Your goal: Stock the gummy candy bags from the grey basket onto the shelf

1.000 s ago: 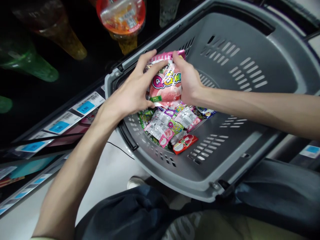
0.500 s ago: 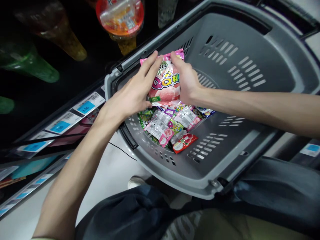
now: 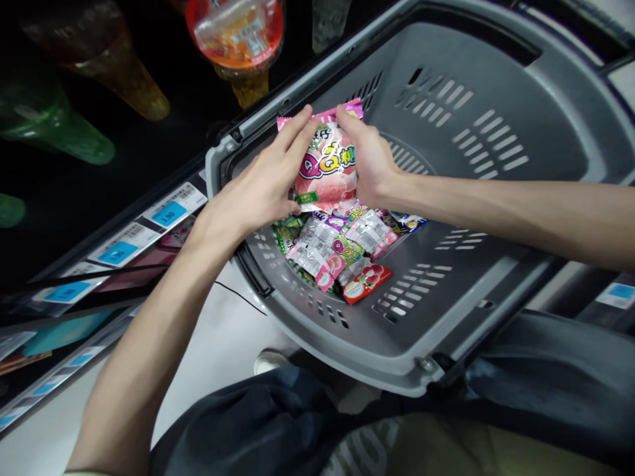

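Between my two hands is a pink bag of gummy candy (image 3: 328, 162) with "QQ" lettering on its front, inside the grey shopping basket (image 3: 501, 59). My left hand (image 3: 268, 172) grips its left side, thumb at the lower corner and fingers along the upper edge. Against the right side my right hand (image 3: 372, 155) is closed, its thumb near the top seal; its other fingers are hidden. Just below the bag lie several small candy packets (image 3: 317, 248), silver, pink and green. A red packet (image 3: 367, 283) rests nearest me on the basket floor.
On the left runs a shelf edge with blue price tags (image 3: 169, 213). Above it stand clear cone-shaped tubs of coloured candy, one with an orange-red lid (image 3: 243, 30). My legs (image 3: 238, 423) are close against the basket's near side, over a white floor (image 3: 208, 344).
My left hand's fingers have drawn closer together and shifted left, baring more of the bag's front. The bag stays in both hands at nearly the same spot.
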The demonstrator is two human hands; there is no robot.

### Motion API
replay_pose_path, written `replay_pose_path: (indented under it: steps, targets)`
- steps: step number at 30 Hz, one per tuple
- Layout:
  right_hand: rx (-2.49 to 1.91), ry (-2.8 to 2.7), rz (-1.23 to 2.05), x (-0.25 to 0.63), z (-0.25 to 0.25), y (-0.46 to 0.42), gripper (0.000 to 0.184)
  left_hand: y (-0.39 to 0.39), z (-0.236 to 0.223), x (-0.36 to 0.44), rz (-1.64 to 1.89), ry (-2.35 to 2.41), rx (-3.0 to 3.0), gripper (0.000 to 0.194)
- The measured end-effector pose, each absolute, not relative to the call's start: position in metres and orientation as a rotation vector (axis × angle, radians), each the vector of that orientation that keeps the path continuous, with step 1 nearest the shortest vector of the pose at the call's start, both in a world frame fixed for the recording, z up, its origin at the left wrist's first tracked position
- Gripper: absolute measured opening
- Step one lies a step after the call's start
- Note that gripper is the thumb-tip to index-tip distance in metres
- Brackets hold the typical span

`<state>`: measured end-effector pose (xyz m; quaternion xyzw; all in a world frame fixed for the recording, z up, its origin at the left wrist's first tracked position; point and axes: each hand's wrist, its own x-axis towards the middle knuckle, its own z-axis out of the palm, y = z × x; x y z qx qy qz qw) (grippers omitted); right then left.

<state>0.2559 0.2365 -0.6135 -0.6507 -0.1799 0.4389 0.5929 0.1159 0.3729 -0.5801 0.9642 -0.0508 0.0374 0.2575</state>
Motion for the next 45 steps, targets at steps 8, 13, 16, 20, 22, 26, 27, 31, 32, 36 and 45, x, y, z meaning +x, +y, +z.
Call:
replay_pose_path:
  steps: [8, 13, 16, 20, 22, 26, 27, 31, 32, 36, 45]
  targets:
    - [-1.437, -0.392, 0.973, 0.256, -0.614, 0.237, 0.051, 0.372, -0.579, 0.117, 0.058, -0.119, 2.666, 0.106]
    - [-1.421, -0.41, 0.977, 0.256, -0.616, 0.238, 0.049, 0.373, -0.582, 0.118, 0.072, -0.12, 2.66, 0.111]
    - [-1.43, -0.407, 0.96, 0.257, -0.618, 0.239, 0.048, 0.373, -0.582, 0.117, 0.084, -0.127, 2.646, 0.107]
    - [-1.488, -0.396, 0.959, 0.257, -0.616, 0.237, 0.048, 0.372, -0.579, 0.117, 0.091, -0.145, 2.644, 0.108]
    - [-1.504, -0.388, 0.951, 0.257, -0.614, 0.237, 0.047, 0.372, -0.579, 0.117, 0.07, -0.141, 2.656, 0.108]
    - [-1.457, -0.391, 0.936, 0.254, -0.612, 0.236, 0.046, 0.373, -0.579, 0.117, 0.066, -0.144, 2.643, 0.106]
    - [-1.443, -0.391, 0.933, 0.253, -0.612, 0.236, 0.046, 0.373, -0.579, 0.117, 0.069, -0.145, 2.635, 0.105]
    - [-1.409, -0.374, 0.941, 0.252, -0.612, 0.235, 0.041, 0.372, -0.578, 0.117, 0.037, -0.115, 2.648, 0.107]
    - [-1.409, -0.367, 0.946, 0.252, -0.612, 0.235, 0.039, 0.371, -0.577, 0.117, 0.029, -0.109, 2.658, 0.108]
    - [-1.435, -0.315, 0.947, 0.254, -0.611, 0.236, 0.033, 0.372, -0.578, 0.118, 0.028, -0.119, 2.682, 0.108]
    - [-1.274, -0.225, 0.903, 0.26, -0.632, 0.248, 0.039, 0.384, -0.589, 0.119, 0.024, -0.217, 2.618, 0.106]
